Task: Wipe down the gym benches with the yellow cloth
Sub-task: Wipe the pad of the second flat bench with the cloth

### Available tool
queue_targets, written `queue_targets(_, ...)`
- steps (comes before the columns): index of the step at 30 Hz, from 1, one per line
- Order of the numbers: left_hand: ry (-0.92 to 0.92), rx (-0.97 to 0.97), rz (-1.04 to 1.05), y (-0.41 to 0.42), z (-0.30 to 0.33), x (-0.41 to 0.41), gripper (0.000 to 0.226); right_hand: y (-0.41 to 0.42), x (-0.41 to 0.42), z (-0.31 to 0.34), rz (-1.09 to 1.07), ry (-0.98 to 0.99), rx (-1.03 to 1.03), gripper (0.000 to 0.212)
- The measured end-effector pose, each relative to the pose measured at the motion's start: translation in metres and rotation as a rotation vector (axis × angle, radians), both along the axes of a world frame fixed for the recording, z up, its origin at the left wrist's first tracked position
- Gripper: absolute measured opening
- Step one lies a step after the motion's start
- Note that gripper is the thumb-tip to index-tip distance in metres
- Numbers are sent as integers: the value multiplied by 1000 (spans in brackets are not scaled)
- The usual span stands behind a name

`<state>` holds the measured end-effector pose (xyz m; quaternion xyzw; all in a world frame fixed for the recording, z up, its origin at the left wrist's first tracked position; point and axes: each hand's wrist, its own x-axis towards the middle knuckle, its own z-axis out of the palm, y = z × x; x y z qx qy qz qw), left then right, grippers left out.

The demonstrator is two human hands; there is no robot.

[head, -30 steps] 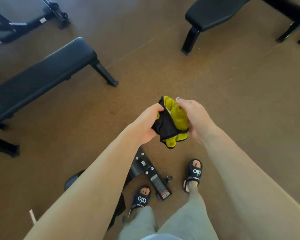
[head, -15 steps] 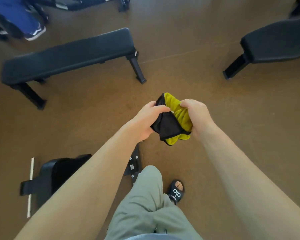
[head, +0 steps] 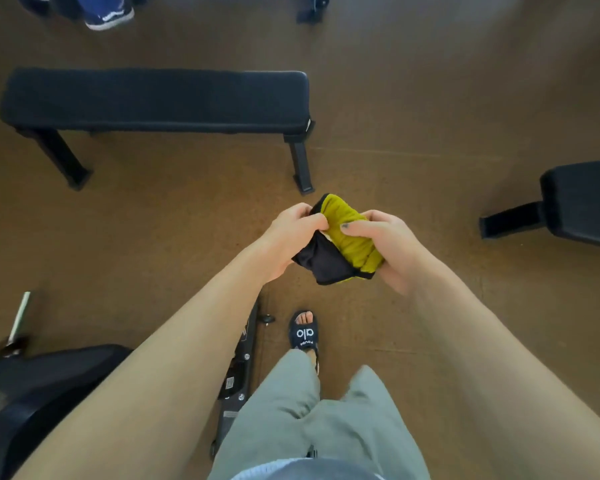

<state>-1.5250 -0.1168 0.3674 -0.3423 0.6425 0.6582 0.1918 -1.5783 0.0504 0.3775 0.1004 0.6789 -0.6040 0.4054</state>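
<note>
I hold a bunched yellow cloth (head: 352,239) with a black backing in both hands at mid-frame, above the floor. My left hand (head: 286,237) pinches its left black edge. My right hand (head: 383,242) grips the yellow side, thumb on top. A flat black gym bench (head: 153,98) stands crosswise ahead of me, its right leg just beyond the cloth. Another black bench (head: 582,202) pokes in from the right edge.
A black padded bench part (head: 49,382) and a metal frame rail (head: 241,368) lie on the brown floor at my lower left. My sandalled foot (head: 303,332) is under the cloth. Another person's blue shoe (head: 108,17) shows at top left.
The view has swung and advanced: the flat bench now lies larger and centred ahead, the right bench slid to the right edge. My hands kept hold of the cloth, shifting their grip slightly.
</note>
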Motion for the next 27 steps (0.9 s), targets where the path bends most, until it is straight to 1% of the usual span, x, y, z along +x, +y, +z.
queue_targets(3, -15, -56, 23, -20, -2, -47, 7, -16, -49, -8, 83, -70, -50, 31)
queue_targets(5, -20, -118, -24, -31, -5, -80, 7, -25, -82, -12, 159, -125, -62, 39)
queue_targets(9, 42, -231, -116, -58, -20, -144, 10, -44, -161, -28, 302, -234, -119, 31)
queue_targets(12, 121, -319, -141, -74, -32, -187, 22, -62, -218, -45, 300, -312, -128, 32)
queue_targets(14, 122, -392, -94, -85, -49, -214, 24, -74, -256, -62, 259, -361, -116, 34)
queue_targets(16, 106, -450, -31, -98, -72, -239, 20, -84, -292, -81, 206, -405, -124, 35)
queue_targets(19, 88, -544, -14, -117, -105, -269, 20, -110, -342, -107, 147, -421, -97, 37)
queue_targets(21, 86, -631, 18, -132, -127, -291, 21, -132, -371, -127, 173, -418, -66, 32)
queue_targets(23, 78, -692, 93, -152, -152, -316, 19, -157, -400, -149, 205, -416, -60, 28)
queue_targets(25, 72, -658, 211, -178, -181, -340, 27, -184, -431, -177, 195, -381, -48, 32)
queue_targets(27, 48, -598, 363, -203, -213, -363, 35, -218, -463, -205, 118, -277, -17, 32)
